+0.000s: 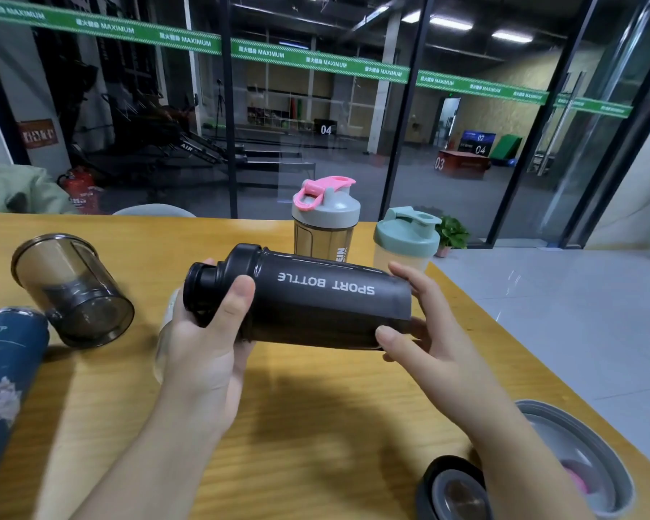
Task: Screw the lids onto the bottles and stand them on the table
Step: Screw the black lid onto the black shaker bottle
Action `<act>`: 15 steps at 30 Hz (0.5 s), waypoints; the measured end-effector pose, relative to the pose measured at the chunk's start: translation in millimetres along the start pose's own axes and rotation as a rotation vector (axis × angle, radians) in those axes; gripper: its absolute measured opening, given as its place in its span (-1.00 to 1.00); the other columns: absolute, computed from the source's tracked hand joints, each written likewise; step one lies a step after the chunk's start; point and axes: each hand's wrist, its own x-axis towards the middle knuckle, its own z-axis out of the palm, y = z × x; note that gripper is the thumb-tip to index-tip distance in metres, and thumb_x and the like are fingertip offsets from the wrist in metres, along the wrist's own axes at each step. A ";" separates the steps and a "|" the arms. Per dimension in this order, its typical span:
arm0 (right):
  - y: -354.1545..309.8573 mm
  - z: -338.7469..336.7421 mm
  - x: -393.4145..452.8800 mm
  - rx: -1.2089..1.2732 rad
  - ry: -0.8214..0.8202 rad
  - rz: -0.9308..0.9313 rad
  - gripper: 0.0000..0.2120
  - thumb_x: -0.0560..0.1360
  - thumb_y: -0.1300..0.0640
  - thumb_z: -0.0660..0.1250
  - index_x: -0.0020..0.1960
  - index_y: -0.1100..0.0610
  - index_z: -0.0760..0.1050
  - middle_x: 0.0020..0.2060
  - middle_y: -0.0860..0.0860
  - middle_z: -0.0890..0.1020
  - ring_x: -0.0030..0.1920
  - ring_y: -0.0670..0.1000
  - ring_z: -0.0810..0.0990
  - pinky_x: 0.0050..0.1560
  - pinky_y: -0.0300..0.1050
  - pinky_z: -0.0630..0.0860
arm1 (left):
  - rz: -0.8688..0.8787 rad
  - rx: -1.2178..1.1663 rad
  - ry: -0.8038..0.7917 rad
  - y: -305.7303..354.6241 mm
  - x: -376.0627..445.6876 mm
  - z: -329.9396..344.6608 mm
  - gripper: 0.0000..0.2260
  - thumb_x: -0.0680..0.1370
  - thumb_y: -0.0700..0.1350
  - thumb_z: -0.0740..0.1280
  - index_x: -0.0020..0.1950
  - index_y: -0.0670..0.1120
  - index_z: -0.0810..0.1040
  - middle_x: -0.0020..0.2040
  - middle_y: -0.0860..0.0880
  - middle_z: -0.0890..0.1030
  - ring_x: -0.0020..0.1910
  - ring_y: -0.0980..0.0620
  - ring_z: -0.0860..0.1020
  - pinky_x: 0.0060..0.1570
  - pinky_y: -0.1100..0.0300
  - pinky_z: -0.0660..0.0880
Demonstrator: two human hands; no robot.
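A black bottle (pixel 316 298) marked SPORT BOTTLE lies on its side in the air above the wooden table (pixel 297 407). Its black lid (pixel 218 283) sits on the neck at the left end. My left hand (pixel 211 332) grips the lid end, thumb over the top. My right hand (pixel 417 328) holds the bottle's base, fingers curled around it. Two closed bottles stand at the far edge: one with a grey and pink lid (pixel 325 219), one with a green lid (pixel 406 238). A smoky open bottle (pixel 72 290) lies on its side at the left.
A dark blue flowered bottle (pixel 4 373) lies at the left edge. A clear object (pixel 164 332) shows behind my left hand. A black lid (pixel 455 489) and a grey lid (pixel 578 456) lie upside down at the near right corner. Glass walls stand beyond the table.
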 end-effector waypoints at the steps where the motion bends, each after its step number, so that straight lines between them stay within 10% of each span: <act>1: 1.2 -0.1 -0.2 -0.001 -0.001 -0.018 -0.46 0.35 -0.26 0.28 0.30 -0.43 0.24 0.17 -0.34 0.49 0.04 -0.09 0.60 0.01 -0.11 0.57 | 0.001 -0.009 -0.003 0.0 0.6 -0.5 -0.29 -0.12 0.25 0.63 -0.01 0.15 0.59 0.26 -0.06 0.58 0.21 -0.04 0.57 0.21 -0.11 0.47; 15: 5.2 -2.4 8.2 0.083 0.175 0.136 -0.59 0.45 -0.24 0.08 0.04 0.01 0.51 -0.37 -0.13 0.58 -0.45 -0.08 0.49 -0.47 -0.24 0.39 | -0.025 -0.020 -0.167 0.7 -6.0 4.4 -0.13 -0.16 0.19 0.65 0.14 0.17 0.53 0.04 0.06 0.68 0.07 0.07 0.64 0.16 0.05 0.47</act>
